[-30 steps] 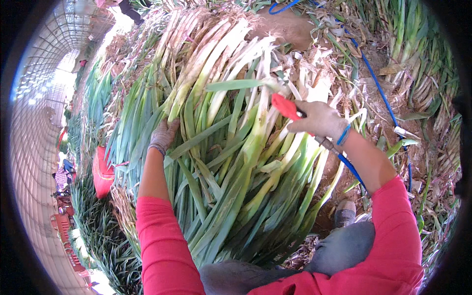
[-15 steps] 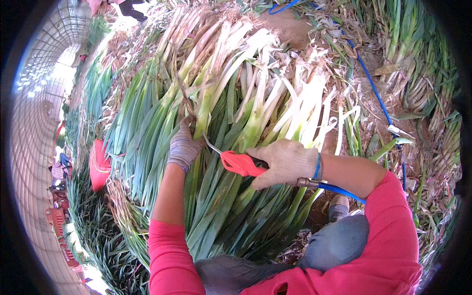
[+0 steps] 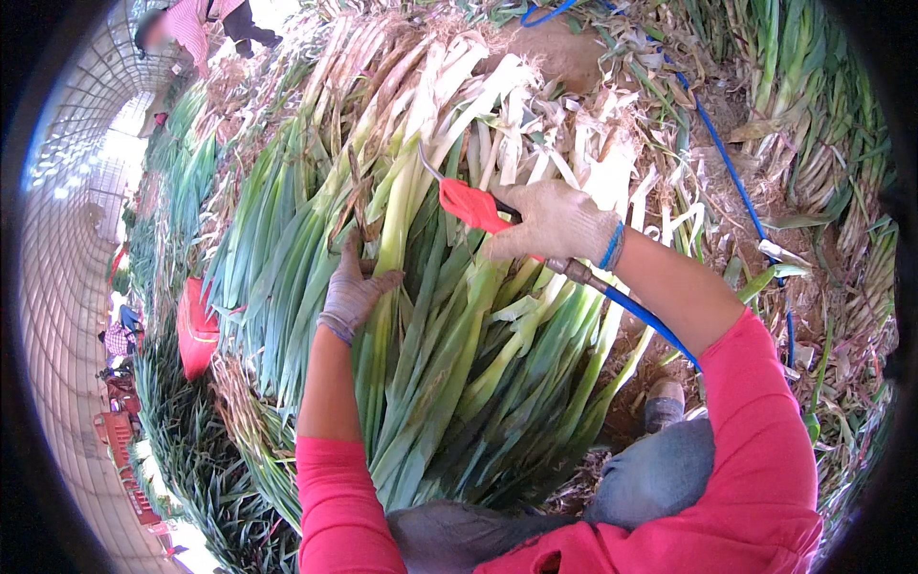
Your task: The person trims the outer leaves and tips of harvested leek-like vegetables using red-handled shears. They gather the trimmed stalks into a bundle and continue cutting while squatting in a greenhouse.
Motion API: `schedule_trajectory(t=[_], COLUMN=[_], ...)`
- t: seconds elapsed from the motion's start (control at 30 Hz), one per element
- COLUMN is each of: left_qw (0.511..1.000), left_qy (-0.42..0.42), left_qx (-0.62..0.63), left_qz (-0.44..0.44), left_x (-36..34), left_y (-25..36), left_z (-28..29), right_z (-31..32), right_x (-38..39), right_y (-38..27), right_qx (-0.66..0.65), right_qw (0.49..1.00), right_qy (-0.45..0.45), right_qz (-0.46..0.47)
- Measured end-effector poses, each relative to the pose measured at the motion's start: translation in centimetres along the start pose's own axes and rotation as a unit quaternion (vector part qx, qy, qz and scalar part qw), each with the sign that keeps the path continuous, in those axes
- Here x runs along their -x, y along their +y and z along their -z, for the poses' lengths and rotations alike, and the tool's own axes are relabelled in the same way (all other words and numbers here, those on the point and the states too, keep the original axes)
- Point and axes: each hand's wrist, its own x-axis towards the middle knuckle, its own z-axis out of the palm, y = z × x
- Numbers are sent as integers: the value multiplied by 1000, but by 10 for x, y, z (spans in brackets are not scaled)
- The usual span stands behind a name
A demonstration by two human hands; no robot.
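Leek pile — right hand holds red tool.

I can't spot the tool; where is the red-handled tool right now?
In the head view, the red-handled tool is just right of centre, gripped in the gloved right hand above the pile of leeks.

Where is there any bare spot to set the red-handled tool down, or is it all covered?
Little is bare. A brown patch of ground shows above the heaped leeks, bordered by husk litter. The strip along the blue hose is strewn with trimmings. The left hand and right hand, holding the tool, work over solid leeks.
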Motion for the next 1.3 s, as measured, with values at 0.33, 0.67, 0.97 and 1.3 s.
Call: schedule_trajectory(t=[0.33, 0.67, 0.97, 1.3], left_qw=[999, 997, 996, 993], left_qy=[-4, 38, 18, -14], left_qx=[53, 46, 75, 117], left_qz=[-14, -49, -40, -16], left_x=[13, 22, 36, 43], left_y=[1, -13, -6, -24], left_z=[-14, -26, -29, -30], right_z=[20, 35, 24, 13], right_x=[-44, -77, -84, -68], right_y=[7, -1, 7, 12], right_qx=[11, 10, 21, 84], right_qw=[995, 993, 986, 975], right_qy=[101, 110, 157, 196], right_qz=[-24, -47, -58, -57])
